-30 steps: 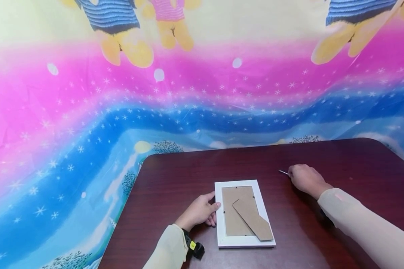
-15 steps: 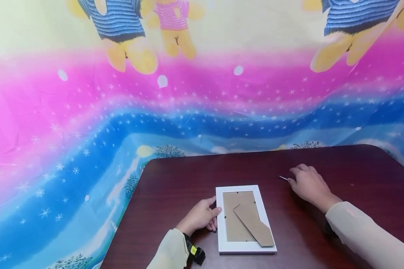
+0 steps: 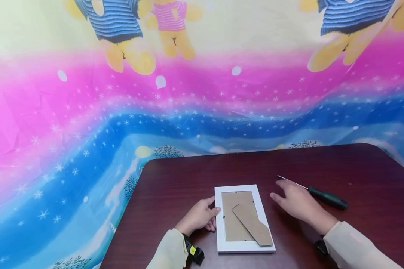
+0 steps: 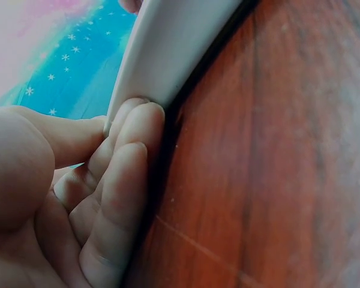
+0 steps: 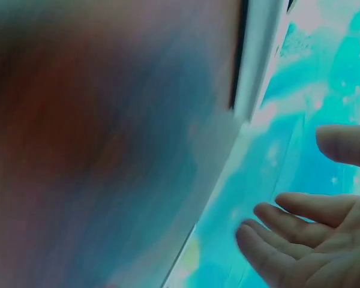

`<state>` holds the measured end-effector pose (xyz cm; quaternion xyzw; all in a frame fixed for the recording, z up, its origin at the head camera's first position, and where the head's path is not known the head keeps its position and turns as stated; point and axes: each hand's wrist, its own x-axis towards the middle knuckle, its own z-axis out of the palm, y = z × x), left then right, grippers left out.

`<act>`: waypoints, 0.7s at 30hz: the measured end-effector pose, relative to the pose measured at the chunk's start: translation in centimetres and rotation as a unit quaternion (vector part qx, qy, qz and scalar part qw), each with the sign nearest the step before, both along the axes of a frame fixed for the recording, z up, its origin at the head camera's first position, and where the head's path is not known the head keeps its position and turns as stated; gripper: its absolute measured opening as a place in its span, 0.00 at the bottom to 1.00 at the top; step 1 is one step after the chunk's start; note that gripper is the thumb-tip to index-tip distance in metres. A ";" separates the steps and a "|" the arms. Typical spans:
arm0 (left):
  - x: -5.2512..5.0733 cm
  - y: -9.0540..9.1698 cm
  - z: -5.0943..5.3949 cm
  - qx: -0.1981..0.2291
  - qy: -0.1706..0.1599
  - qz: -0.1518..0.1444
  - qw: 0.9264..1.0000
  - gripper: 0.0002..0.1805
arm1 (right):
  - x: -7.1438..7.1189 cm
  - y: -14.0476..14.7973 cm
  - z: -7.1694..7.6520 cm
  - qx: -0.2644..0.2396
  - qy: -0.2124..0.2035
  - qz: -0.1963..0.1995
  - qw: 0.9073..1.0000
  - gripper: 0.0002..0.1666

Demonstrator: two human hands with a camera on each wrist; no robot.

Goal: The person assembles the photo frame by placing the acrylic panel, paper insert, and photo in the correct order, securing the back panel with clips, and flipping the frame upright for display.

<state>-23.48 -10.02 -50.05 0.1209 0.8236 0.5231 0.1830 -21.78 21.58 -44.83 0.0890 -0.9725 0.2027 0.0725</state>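
Note:
A white picture frame [image 3: 240,249] lies face down on the table, its brown backing board [image 3: 232,228] and cardboard easel leg [image 3: 254,228] uppermost. My left hand [image 3: 199,216] holds its left edge. In the left wrist view the thumb [image 4: 78,137] lies on the rim and bent fingers [image 4: 129,174] press the side wall. To the right of the frame, my right hand [image 3: 297,201] hovers with fingers spread and nothing in it. Just beyond that hand rests a screwdriver [image 3: 326,197] with a dark green handle, its shaft pointing to the far left. In the right wrist view the fingers [image 5: 294,225] are loosely extended.
The dark red-brown table [image 3: 181,175] has rounded far corners. Behind it hangs a colourful backdrop [image 3: 202,86] printed with bears and snowflakes. A black wrist device [image 3: 195,252] sits on the left wrist, another [image 3: 321,246] on the right.
The right hand has let go of the screwdriver, leaving it on the table, and moved toward the picture frame. The left hand and the frame have stayed put.

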 end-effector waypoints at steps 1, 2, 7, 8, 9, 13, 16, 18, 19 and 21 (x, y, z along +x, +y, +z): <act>0.0 0.0 0.0 -0.002 0.001 0.000 1.000 0.36 | 0.2 -0.3 -0.1 0.000 -0.005 0.001 1.000 0.33; 0.0 0.0 0.0 -0.003 0.002 0.000 1.000 0.36 | 0.3 -0.7 -0.2 -0.001 -0.011 0.001 1.000 0.33; 0.0 0.1 0.0 -0.005 0.005 -0.002 1.000 0.36 | 0.7 -2.1 -0.7 -0.003 -0.044 -0.006 0.999 0.34; 0.0 0.1 0.1 -0.004 0.005 -0.003 1.000 0.36 | 0.7 -2.4 -0.8 -0.002 -0.049 -0.007 0.999 0.34; 0.1 0.1 0.1 -0.004 0.005 -0.003 1.000 0.36 | 0.7 -2.5 -0.9 -0.001 -0.056 -0.005 0.998 0.34; 0.2 0.1 0.3 -0.009 0.008 -0.004 1.000 0.36 | 0.5 -3.1 -1.5 0.009 -0.094 0.004 0.996 0.36; 0.2 0.2 0.4 -0.016 0.013 -0.005 1.000 0.35 | 0.5 -3.4 -1.8 0.011 -0.127 0.004 0.992 0.37; 0.2 0.3 0.4 -0.026 0.021 -0.007 0.999 0.35 | 0.5 -3.6 -1.9 0.009 -0.141 0.003 0.990 0.37; 0.2 0.3 0.5 -0.036 0.028 -0.007 0.999 0.34 | 0.6 -3.7 -1.9 0.009 -0.146 0.003 0.989 0.37; 0.2 0.4 0.5 -0.058 0.042 -0.005 0.997 0.33 | 0.6 -3.9 -1.8 0.010 -0.154 0.002 0.988 0.36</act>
